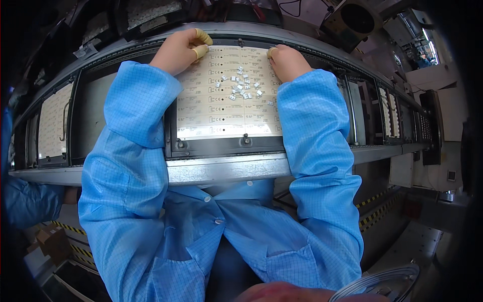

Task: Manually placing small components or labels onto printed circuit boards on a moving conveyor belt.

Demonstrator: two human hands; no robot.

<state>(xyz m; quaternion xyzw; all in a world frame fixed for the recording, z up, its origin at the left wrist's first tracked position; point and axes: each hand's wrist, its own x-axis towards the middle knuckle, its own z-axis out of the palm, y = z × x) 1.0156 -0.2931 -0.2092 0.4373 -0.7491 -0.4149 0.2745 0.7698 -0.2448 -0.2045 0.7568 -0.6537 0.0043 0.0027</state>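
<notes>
A white panel of printed boards [201, 121] lies in a dark carrier frame [226, 148]. Loose small white connectors [240, 86] are scattered over the panel's middle. My left hand [182, 51] is at the panel's far left corner, yellow finger cots on thumb and forefinger. Those two fingertips are drawn together, with a small whitish piece like one of the connectors at the thumb tip. Over the far right edge, my right hand [291, 63] is closed, its cotted fingertips together. Whatever it holds, if anything, is too small or hidden to make out.
A metal conveyor rail [226, 170] runs across in front of me. Another framed panel [54, 121] sits left on the line, and more frames [390, 113] stand right. Dark bins of small parts [146, 14] line the back. Another person's blue sleeve [32, 204] is at lower left.
</notes>
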